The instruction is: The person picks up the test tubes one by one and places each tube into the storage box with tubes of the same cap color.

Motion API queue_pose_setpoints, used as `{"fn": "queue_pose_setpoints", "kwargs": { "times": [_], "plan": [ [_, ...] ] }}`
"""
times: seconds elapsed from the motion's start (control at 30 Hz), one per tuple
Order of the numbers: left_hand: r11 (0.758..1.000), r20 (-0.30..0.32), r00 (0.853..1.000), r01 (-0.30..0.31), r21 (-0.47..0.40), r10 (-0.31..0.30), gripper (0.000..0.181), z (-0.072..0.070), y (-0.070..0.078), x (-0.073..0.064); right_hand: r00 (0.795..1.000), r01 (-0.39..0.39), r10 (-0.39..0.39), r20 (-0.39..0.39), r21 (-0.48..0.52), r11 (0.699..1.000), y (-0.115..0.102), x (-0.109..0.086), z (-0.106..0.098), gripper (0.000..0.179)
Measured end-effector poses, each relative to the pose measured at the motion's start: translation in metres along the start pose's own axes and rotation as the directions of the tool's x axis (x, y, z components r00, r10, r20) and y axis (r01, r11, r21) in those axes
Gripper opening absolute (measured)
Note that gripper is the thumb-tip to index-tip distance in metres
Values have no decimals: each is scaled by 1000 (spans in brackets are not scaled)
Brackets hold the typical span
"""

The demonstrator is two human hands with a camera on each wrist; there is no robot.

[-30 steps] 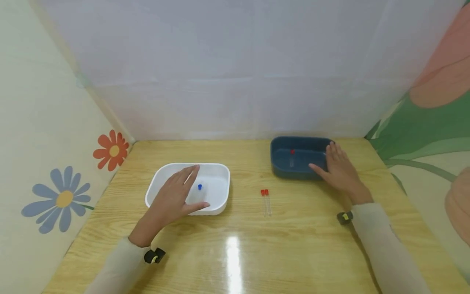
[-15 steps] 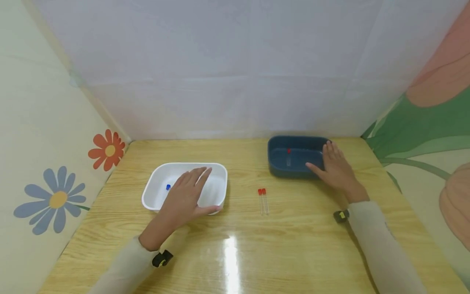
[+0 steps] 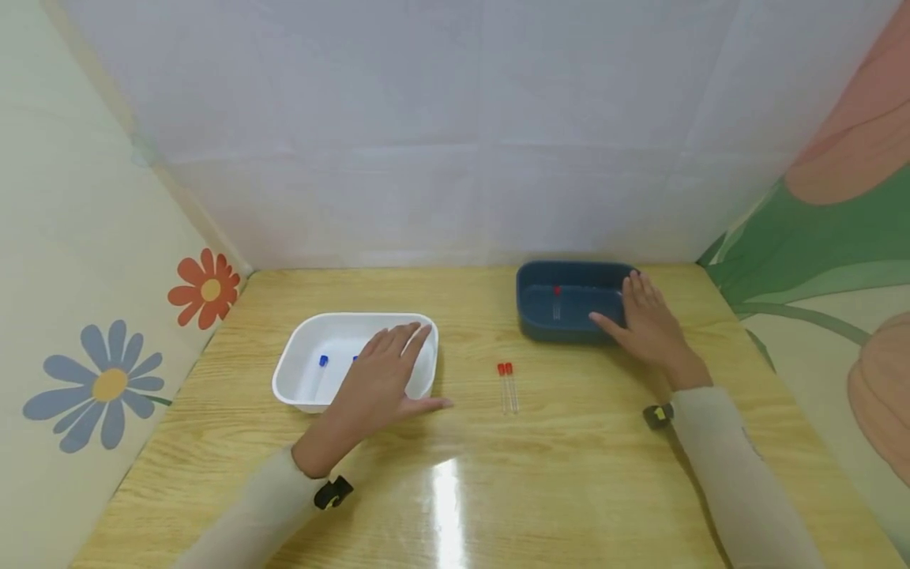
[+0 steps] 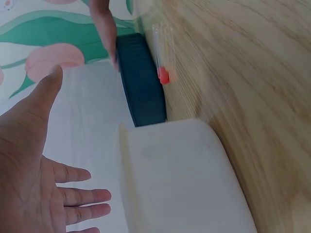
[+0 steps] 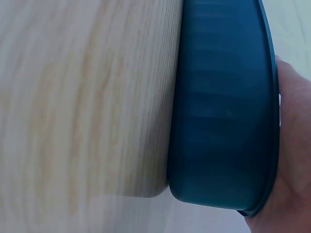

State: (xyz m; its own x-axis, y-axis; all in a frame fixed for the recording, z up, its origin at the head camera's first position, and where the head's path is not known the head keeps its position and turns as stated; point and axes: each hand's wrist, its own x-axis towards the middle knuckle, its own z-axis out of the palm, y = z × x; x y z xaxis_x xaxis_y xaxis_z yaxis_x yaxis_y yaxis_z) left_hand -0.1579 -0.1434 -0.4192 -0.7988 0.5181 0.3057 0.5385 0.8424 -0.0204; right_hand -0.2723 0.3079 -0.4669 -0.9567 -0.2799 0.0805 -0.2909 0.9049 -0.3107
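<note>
My left hand (image 3: 384, 379) is over the right part of a white tray (image 3: 291, 387), fingers extended, thumb apart, holding nothing. In the left wrist view, the palm and spread fingers (image 4: 80, 196) show beside the tray's white wall (image 4: 180, 170). Inside the tray lies a tube with a blue cap (image 3: 323, 360); a second blue cap (image 3: 355, 359) is partly hidden by the hand. My right hand (image 3: 650, 332) rests on the right end of a dark blue tray (image 3: 569, 333), fingers straight, thumb over its near side. A red-capped clear tube (image 3: 557, 292) lies in that tray.
Two clear tubes with red caps (image 3: 505, 369) lie side by side on the wooden table (image 3: 569, 474) between the trays. A white sheet (image 3: 426, 158) hangs behind the table. Flower-patterned panels (image 3: 85, 276) stand at both sides.
My left hand has moved right across the white tray, and two blue caps now show to its left. My right hand stays at the dark blue tray. The view has shifted slightly.
</note>
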Motion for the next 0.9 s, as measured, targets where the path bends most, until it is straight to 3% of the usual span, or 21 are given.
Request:
{"fn": "queue_pose_setpoints", "kwargs": {
  "times": [0.23, 0.6, 0.9],
  "plan": [
    [1000, 58, 998, -29, 3, 29, 114, 3, 11, 7, 1000, 5, -5, -11, 7, 1000, -4, 0, 1, 105],
    [996, 100, 993, -54, -74, 61, 109, 8, 29, 16, 1000, 4, -4, -3, 16, 1000, -7, 2, 4, 106],
    [990, 129, 986, -98, -98, 110, 104, 12, 43, 34, 1000, 0, 0, -10, -11, 1000, 1, 2, 3, 104]
  ]
}}
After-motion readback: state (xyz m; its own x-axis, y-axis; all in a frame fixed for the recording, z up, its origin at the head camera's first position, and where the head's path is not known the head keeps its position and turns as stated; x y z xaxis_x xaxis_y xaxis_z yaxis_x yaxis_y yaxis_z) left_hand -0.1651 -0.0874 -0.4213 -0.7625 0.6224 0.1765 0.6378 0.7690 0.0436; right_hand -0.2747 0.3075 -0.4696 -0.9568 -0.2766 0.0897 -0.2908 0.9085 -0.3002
